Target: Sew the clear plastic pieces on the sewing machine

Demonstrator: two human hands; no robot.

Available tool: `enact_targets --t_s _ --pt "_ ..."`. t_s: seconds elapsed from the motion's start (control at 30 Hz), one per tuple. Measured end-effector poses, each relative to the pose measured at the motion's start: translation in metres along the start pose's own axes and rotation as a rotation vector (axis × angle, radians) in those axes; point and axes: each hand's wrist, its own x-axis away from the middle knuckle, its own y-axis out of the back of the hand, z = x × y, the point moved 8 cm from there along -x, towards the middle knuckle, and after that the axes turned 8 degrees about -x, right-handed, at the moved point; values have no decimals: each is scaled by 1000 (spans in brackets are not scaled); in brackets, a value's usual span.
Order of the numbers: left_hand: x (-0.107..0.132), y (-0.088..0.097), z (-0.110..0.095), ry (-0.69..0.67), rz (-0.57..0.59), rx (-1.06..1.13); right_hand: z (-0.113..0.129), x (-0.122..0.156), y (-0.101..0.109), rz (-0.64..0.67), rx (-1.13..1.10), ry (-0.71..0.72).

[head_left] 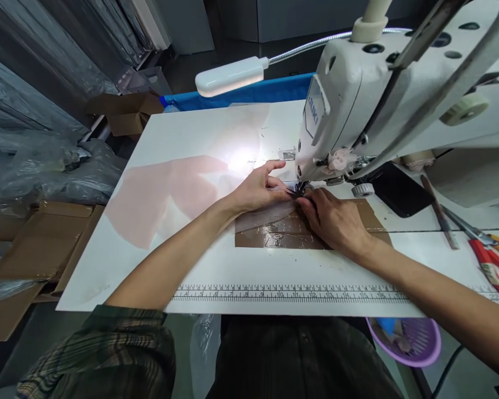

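At the presser foot (301, 187) of a white sewing machine (336, 94), both hands are close together over a strip of sheer pale fabric (270, 215). My left hand (260, 189) pinches the fabric edge between thumb and fingers, with the index finger lifted off. A small dark piece shows by its fingertips, too small to name. Just right of the needle, my right hand (335, 217) has its fingers curled down on the work; the fabric between them is mostly hidden. Under the strip, brown shiny tape (283, 239) covers the table. Cut pieces of sheer pink fabric (162, 194) lie flat to the left.
A lamp (232, 76) hangs over the white table (216, 266), which has a ruler strip (291, 293) along its front edge. To the right lie a black phone (403, 189) and red-handled scissors (488, 266). A purple basket (430, 343) and cardboard boxes (41, 241) stand below.
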Motion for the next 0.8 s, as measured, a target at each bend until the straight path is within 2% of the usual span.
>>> enact_targets --t_s 0.27,0.57,0.8 --pt "-1 0 3 -38 -18 -36 5 -9 -4 52 54 -39" --pt "1 -1 -1 -28 -31 -42 1 -11 -4 11 7 -48" --pt "0 0 3 -46 -30 -67 6 -11 -4 59 34 -59"
